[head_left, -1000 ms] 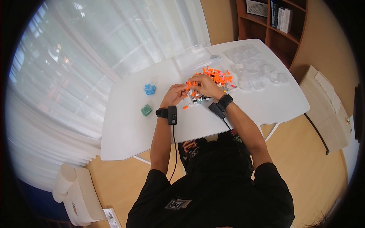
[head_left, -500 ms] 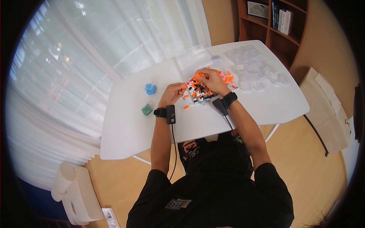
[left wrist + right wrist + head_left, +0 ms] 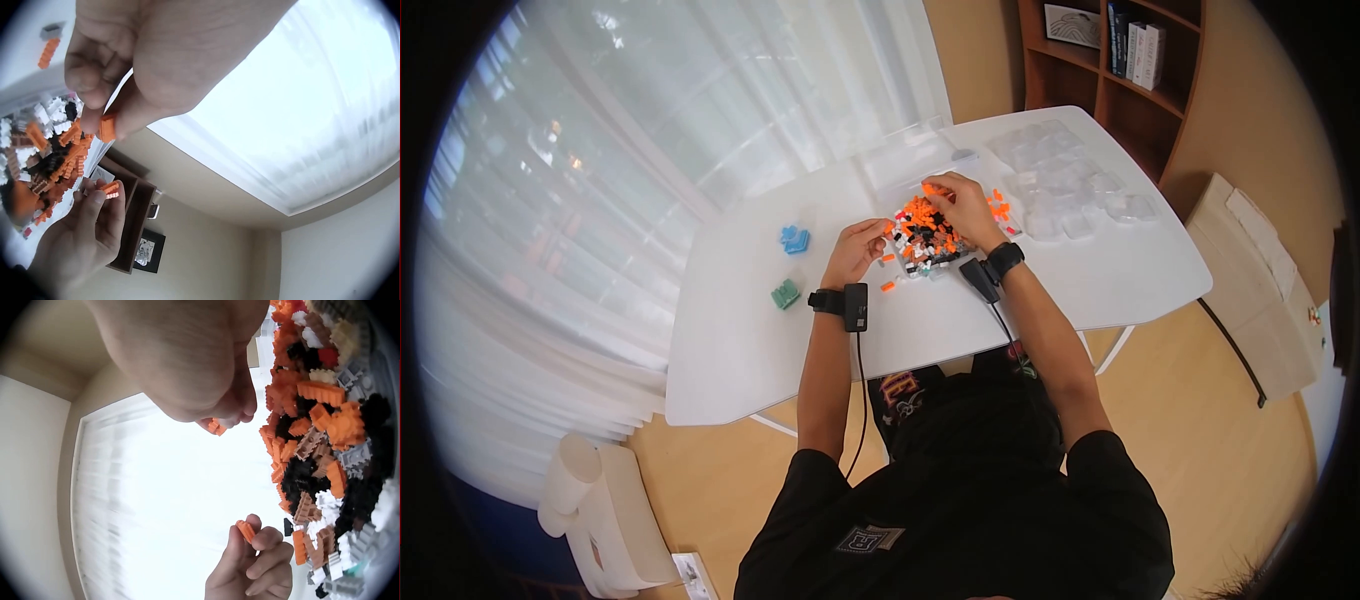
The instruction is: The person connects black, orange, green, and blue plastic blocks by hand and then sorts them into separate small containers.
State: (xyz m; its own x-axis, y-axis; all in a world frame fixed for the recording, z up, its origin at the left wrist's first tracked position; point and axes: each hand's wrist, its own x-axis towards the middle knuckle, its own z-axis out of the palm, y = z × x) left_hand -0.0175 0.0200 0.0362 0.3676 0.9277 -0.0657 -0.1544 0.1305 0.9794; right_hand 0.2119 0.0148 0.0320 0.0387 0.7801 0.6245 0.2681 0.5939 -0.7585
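Between thumb and fingertips, my left hand [image 3: 856,252] pinches a small orange building brick [image 3: 107,127] at the left edge of the brick pile. My right hand [image 3: 966,210] is over the far right part of the pile, pinching another orange brick [image 3: 217,427]. The pile of loose bricks [image 3: 930,238] lies in a clear tray and mixes orange, black, white, brown, grey and a few red pieces. Part of it is hidden behind my right hand. Two loose orange bricks [image 3: 888,286] rest on the table just left of the tray.
A blue brick build [image 3: 795,238] and a green one [image 3: 785,293] stand on the white table [image 3: 730,350] at the left. Several clear plastic boxes [image 3: 1050,180] cover its right side. Behind it hangs a sheer curtain [image 3: 700,100].
My right hand has moved from beside the left hand, right and away over the pile, uncovering bricks in the middle. The left hand stays nearly in place with its orange brick.
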